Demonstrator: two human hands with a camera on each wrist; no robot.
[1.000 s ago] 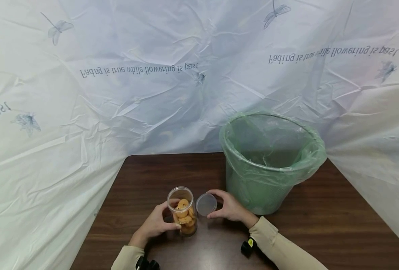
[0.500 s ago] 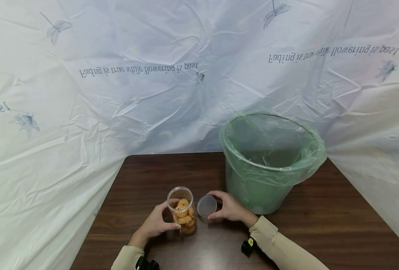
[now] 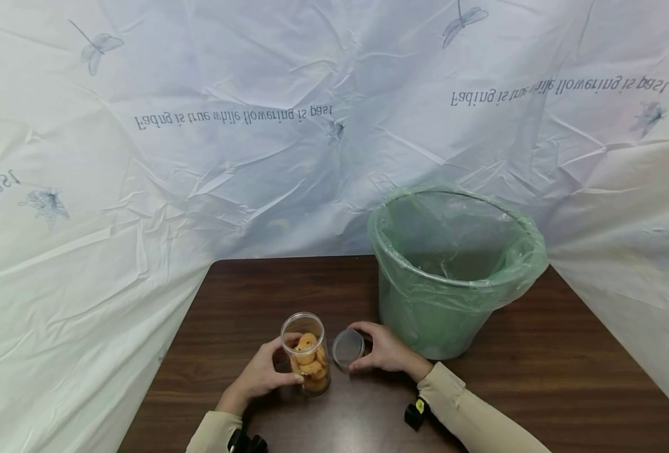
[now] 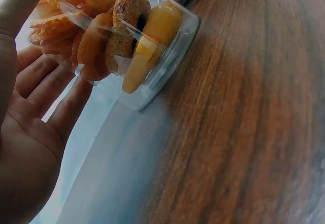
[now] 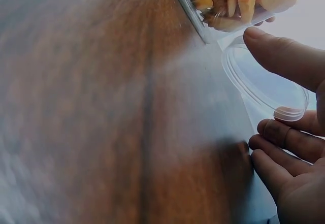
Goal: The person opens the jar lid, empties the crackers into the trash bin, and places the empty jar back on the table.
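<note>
Currently, the lined bin [image 3: 427,322] remains at the table [image 3: 272,286]'s far edge, toward its right corner. The left hand [image 3: 262,375] remains curled around the upright cookie jar [image 3: 303,355], nearer the left edge. The right hand [image 3: 389,349] pinches the lid [image 3: 348,350], now tilted more and slightly farther from the uncovered jar mouth.

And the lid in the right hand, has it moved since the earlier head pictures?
Yes, slightly: against the unmoved green bin in the head view, the lid sits lower in the picture and a little farther from the jar.
</note>
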